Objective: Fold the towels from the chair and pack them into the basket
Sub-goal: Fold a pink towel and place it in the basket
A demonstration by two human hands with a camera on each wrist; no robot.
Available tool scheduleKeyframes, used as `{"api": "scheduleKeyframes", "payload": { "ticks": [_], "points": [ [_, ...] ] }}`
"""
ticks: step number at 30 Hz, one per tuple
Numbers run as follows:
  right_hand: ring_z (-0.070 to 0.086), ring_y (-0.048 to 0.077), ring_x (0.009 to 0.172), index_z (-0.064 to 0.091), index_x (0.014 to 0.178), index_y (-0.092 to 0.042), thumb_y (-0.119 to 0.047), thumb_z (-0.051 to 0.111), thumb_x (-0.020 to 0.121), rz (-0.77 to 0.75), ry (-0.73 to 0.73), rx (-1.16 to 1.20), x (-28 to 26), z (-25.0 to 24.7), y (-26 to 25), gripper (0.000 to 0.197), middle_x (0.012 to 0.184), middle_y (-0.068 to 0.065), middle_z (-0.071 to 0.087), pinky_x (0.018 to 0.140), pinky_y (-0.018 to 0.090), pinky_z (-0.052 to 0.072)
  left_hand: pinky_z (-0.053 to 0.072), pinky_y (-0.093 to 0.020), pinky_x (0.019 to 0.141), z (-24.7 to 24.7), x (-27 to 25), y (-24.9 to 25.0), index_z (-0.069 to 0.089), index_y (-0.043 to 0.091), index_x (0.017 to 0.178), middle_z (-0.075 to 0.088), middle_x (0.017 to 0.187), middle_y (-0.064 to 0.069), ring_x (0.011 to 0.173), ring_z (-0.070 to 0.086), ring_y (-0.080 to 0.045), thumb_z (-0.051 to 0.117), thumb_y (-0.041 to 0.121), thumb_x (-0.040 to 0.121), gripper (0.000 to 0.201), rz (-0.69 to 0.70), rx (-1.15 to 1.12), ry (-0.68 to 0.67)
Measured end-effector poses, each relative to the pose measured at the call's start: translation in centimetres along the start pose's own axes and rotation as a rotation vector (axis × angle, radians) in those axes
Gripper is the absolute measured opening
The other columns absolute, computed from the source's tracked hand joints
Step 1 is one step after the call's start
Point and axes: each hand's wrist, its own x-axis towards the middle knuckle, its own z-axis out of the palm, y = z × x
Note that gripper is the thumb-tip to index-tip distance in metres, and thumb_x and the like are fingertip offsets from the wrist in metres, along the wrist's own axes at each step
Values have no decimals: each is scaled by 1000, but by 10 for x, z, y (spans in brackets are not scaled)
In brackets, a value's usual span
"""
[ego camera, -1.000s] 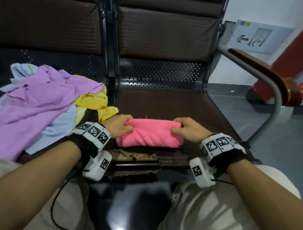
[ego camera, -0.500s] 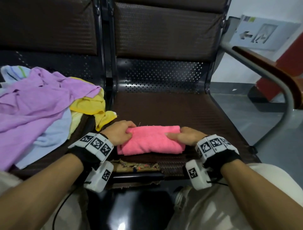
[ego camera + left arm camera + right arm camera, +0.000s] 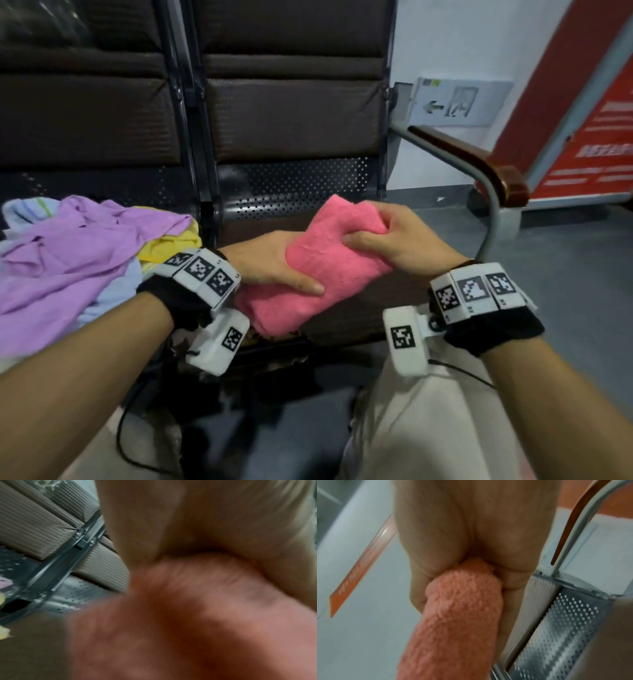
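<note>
A folded pink towel (image 3: 329, 260) is held tilted above the brown chair seat (image 3: 260, 226), its far end higher. My right hand (image 3: 387, 236) grips that far end, fingers curled round it. My left hand (image 3: 274, 263) holds the near part, thumb lying across the top. In the right wrist view the pink towel (image 3: 460, 615) runs out of the closed fist. The left wrist view is blurred, with the pink towel (image 3: 188, 615) under the palm. A pile of unfolded towels, purple (image 3: 68, 253), yellow (image 3: 171, 245) and light blue (image 3: 113, 291), lies on the left seat. No basket is in view.
The chair's backrest (image 3: 294, 113) rises behind the towel. A metal armrest with a wooden top (image 3: 479, 161) stands on the right. A red sign panel (image 3: 589, 130) leans against the wall at the far right. Grey floor (image 3: 565, 260) lies beyond the armrest.
The pink towel lay flat on the seat under both hands. Both hands have now lifted it off the seat, the right end raised higher, and the view has come closer.
</note>
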Motion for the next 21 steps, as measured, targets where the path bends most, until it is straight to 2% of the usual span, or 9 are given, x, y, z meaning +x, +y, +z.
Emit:
{"api": "scheduleKeyframes", "payload": {
  "ticks": [2,4,6,8,10,12,16,19,21],
  "points": [
    [61,-5,66,66,79,-22,-10,72,79,-15,137,32,-25,-23,-5,14,69,-14,68,62,11,47,52,-13,72,13,6,24,66,37,97,72,99,13,91,68,-3,87,36,58,44,8,19,-7],
    [61,-2,67,68,78,-20,-7,73,78,-2,293,108,-53,-48,-3,13,68,-13,68,62,14,49,54,-17,73,27,14,52,66,31,94,73,95,8,87,68,-6,83,34,64,34,13,128,-4],
    [64,7,76,68,85,-16,-6,73,77,22,408,197,-82,-73,3,13,79,-5,70,71,24,53,52,-15,69,43,27,83,63,29,93,71,93,9,80,66,-4,74,26,74,22,53,311,33],
    [62,15,87,66,95,-14,-7,73,78,46,507,256,-112,-96,13,20,93,5,68,81,34,52,50,-21,71,64,45,115,59,24,100,66,97,4,84,63,-11,66,26,78,23,110,526,64],
    [62,17,91,65,100,-13,-7,70,80,61,592,339,-144,-115,27,22,98,7,66,84,35,51,44,-25,74,91,66,144,53,19,105,61,102,1,90,59,-18,61,31,80,29,149,672,35],
    [63,13,86,66,96,-15,-7,68,81,91,674,415,-179,-131,47,16,91,2,68,77,30,53,38,-24,75,125,89,165,49,20,109,55,103,1,91,54,-18,59,32,83,31,174,759,-36],
    [67,12,82,66,97,-13,-10,67,83,250,817,467,-255,-149,100,15,88,1,71,70,26,55,43,-25,80,208,133,170,53,14,117,59,110,-4,97,55,-20,61,31,86,36,212,815,-235],
    [68,11,81,66,97,-13,-10,68,82,381,895,464,-309,-149,145,15,87,0,73,69,25,54,36,-19,71,274,156,149,57,10,117,63,111,-8,96,56,-18,64,30,87,37,230,751,-354],
    [67,10,82,66,99,-13,-10,68,82,478,919,418,-343,-145,176,17,91,1,72,71,25,53,36,-21,72,318,166,125,58,9,117,64,112,-10,99,58,-21,66,30,86,38,209,685,-401]
  ]
}}
